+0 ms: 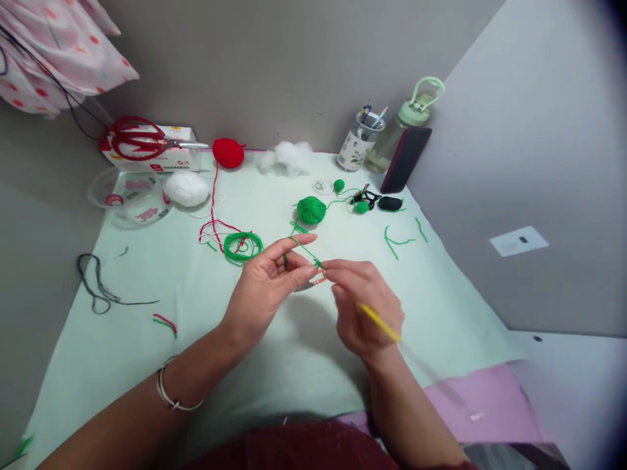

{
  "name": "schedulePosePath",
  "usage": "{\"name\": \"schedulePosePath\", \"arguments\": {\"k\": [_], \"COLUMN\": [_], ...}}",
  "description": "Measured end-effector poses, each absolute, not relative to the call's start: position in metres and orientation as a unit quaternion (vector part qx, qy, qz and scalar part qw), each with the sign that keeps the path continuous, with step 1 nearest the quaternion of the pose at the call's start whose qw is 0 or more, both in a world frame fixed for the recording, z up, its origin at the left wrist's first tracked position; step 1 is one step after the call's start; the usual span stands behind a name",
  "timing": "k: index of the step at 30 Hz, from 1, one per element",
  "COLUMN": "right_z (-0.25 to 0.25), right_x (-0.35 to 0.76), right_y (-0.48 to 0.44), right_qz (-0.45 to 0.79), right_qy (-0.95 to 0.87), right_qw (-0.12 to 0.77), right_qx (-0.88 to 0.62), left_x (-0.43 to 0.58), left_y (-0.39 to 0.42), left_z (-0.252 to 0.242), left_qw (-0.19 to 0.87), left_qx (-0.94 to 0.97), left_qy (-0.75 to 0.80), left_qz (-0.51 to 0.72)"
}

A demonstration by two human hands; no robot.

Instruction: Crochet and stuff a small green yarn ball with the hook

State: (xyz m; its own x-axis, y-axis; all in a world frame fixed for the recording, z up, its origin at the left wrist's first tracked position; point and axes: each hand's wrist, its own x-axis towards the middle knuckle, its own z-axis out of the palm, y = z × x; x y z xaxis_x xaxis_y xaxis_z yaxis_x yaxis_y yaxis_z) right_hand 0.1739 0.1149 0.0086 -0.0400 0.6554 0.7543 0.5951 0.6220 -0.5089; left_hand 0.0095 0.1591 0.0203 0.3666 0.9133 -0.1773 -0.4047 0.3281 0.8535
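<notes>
Near the middle of the head view, my left hand [267,281] pinches a small piece of green yarn work [318,264] between thumb and finger. A green strand [306,248] runs over its raised index finger. My right hand [367,307] is closed around a crochet hook [377,321] with a yellow handle, its tip at the yarn in my left fingers. Just beyond the hands sits a green yarn ball [311,210]. A coil of green yarn [243,248] lies left of my left fingers. Partly hidden below the hands is an orange and dark-grey object [313,283].
Along the back stand red-handled scissors [140,138] on a box, a white yarn ball [187,188], a red yarn ball [228,153], white stuffing [289,158], a pen cup [360,142], a bottle [401,130] and a phone [406,160]. Green yarn scraps [396,241] lie right.
</notes>
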Motion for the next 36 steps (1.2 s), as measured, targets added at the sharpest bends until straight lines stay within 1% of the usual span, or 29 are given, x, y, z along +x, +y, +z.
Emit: {"name": "schedulePosePath", "arguments": {"k": [2,4,6,9,11,13,17,20,23,24,26,29,32,34,36], "right_z": [0.006,0.007,0.011,0.017,0.019,0.019,0.018,0.015,0.008,0.005,0.004,0.009,0.017,0.018,0.016], "right_x": [0.173,0.173,0.173,0.175,0.175,0.174,0.171,0.168,0.166,0.166,0.167,0.173,0.179,0.179,0.177], "right_y": [0.114,0.114,0.116,0.120,0.123,0.125,0.125,0.120,0.116,0.115,0.115,0.119,0.126,0.129,0.130], "right_qz": [-0.043,-0.036,0.046,0.215,0.303,0.336,0.293,0.203,0.072,0.051,0.050,0.127,0.277,0.351,0.385], "right_qy": [-0.750,-0.740,-0.694,-0.581,-0.536,-0.535,-0.559,-0.616,-0.697,-0.701,-0.683,-0.623,-0.529,-0.494,-0.499], "right_qw": [0.493,0.497,0.554,0.650,0.663,0.648,0.632,0.602,0.537,0.532,0.549,0.606,0.669,0.675,0.660], "right_qx": [-0.440,-0.451,-0.456,-0.440,-0.427,-0.426,-0.451,-0.466,-0.470,-0.471,-0.479,-0.479,-0.443,-0.421,-0.408], "left_x": [0.010,0.010,0.009,0.007,0.008,0.009,0.013,0.015,0.018,0.018,0.017,0.013,0.009,0.010,0.012], "left_y": [0.159,0.159,0.161,0.163,0.162,0.160,0.156,0.155,0.154,0.155,0.156,0.160,0.162,0.161,0.158], "left_z": [0.021,0.022,0.024,0.026,0.026,0.026,0.025,0.023,0.020,0.019,0.018,0.019,0.022,0.023,0.023], "left_qw": [0.780,0.828,0.856,0.854,0.837,0.819,0.783,0.772,0.785,0.796,0.824,0.845,0.833,0.817,0.800], "left_qx": [0.328,0.273,0.235,0.233,0.255,0.288,0.332,0.313,0.282,0.272,0.252,0.223,0.225,0.251,0.289], "left_qy": [0.327,0.304,0.285,0.276,0.286,0.297,0.323,0.343,0.328,0.319,0.301,0.294,0.305,0.310,0.312], "left_qz": [0.420,0.384,0.362,0.374,0.391,0.399,0.415,0.434,0.443,0.436,0.408,0.387,0.404,0.416,0.423]}}
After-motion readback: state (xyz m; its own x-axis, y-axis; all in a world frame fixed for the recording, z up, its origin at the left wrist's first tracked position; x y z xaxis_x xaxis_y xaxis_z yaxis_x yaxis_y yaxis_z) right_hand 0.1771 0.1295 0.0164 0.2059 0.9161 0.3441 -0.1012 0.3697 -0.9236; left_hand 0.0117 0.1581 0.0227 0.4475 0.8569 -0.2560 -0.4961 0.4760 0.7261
